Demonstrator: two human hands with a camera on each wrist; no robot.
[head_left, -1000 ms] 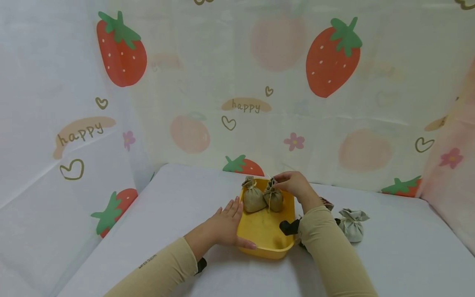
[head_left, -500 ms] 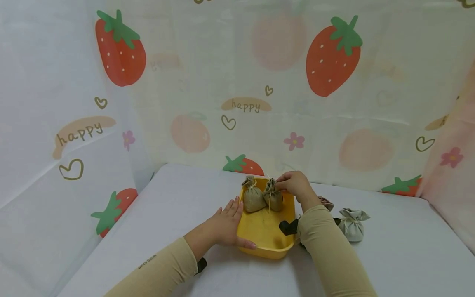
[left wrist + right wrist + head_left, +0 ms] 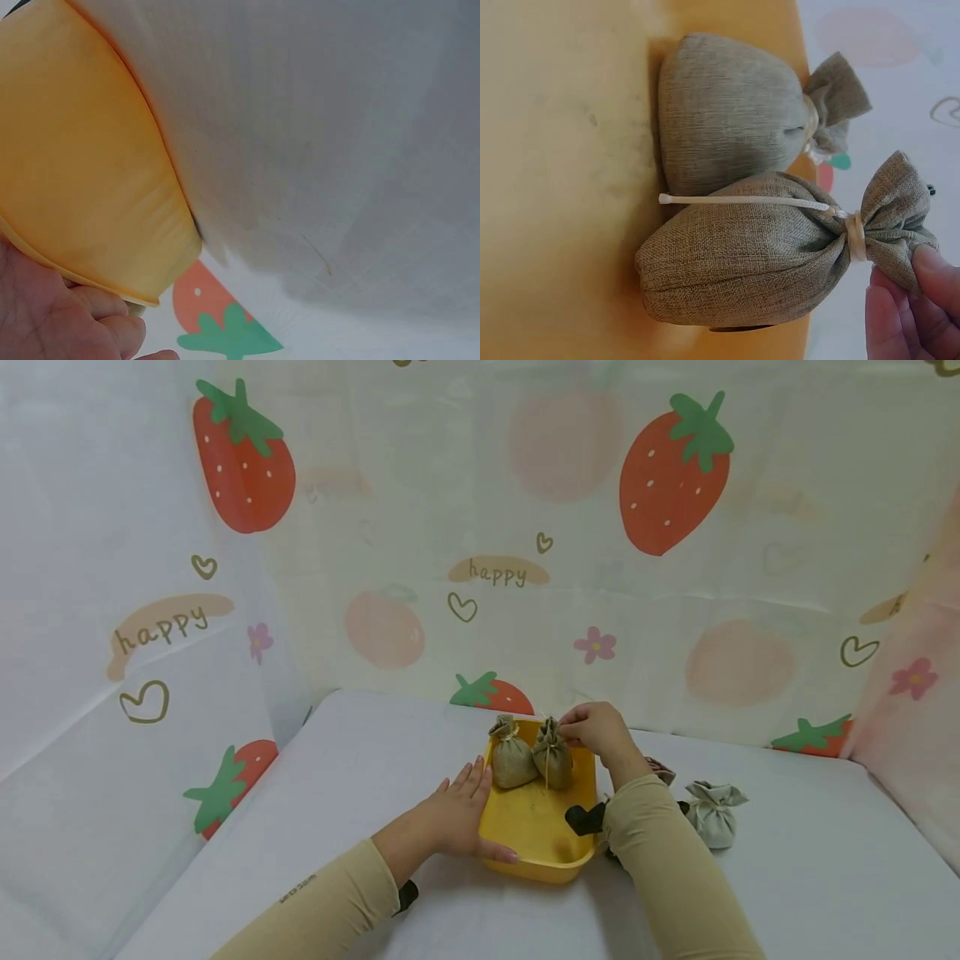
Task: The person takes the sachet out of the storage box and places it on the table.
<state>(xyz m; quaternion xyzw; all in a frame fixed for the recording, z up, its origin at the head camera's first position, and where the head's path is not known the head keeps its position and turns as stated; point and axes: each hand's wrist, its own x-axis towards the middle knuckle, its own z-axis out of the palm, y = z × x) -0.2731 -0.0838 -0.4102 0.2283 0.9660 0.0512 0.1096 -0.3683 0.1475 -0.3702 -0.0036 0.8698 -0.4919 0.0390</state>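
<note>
Two brown-grey cloth drawstring pouches are at the far end of a yellow plastic tray point(image 3: 528, 827). My right hand point(image 3: 596, 731) pinches the gathered top of the right pouch point(image 3: 553, 764) between thumb and fingers. In the right wrist view, that pouch point(image 3: 742, 255) has a pale cord tied round its neck, one end trailing along its side. The other pouch point(image 3: 731, 109) leans against it. My left hand point(image 3: 457, 818) rests along the tray's left side with fingers extended, its thumb at the near rim. The left wrist view shows those fingers touching the tray's outer wall point(image 3: 82, 150).
A pale grey pouch point(image 3: 714, 814) stands on the white tabletop point(image 3: 360, 760) right of the tray. Behind my right wrist, a reddish-brown cloth piece point(image 3: 660, 770) is partly hidden. A strawberry-printed curtain point(image 3: 480, 493) hangs behind the table.
The pouch in my right hand has straightened and risen very slightly, the hand rising with it. The left hand and tray stay where they were.
</note>
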